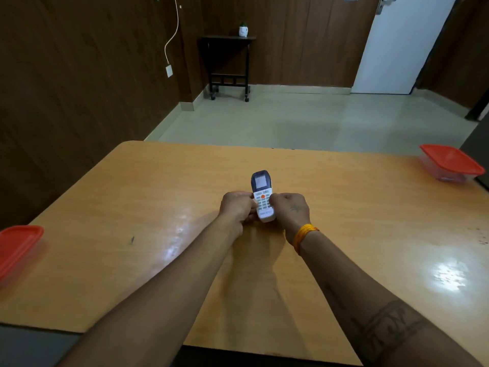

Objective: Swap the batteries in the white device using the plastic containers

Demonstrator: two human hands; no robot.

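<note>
A white remote control (262, 197) with a dark screen end and an orange button is held face up over the middle of the wooden table (137, 197). My left hand (235, 207) grips its lower left side and my right hand (289, 210) grips its lower right side. The remote's back is hidden. One clear plastic container with a red lid (451, 162) stands at the table's far right edge. Another red-lidded container (17, 249) sits at the left edge, partly cut off by the frame. Both lids are on, and I cannot see any batteries.
Beyond the table's far edge is a tiled floor, with a small dark side table (229, 62) holding a white pot against the wood-panelled wall. A white door (404, 46) is at the back right. A small dark mark (132, 239) lies on the table's left part.
</note>
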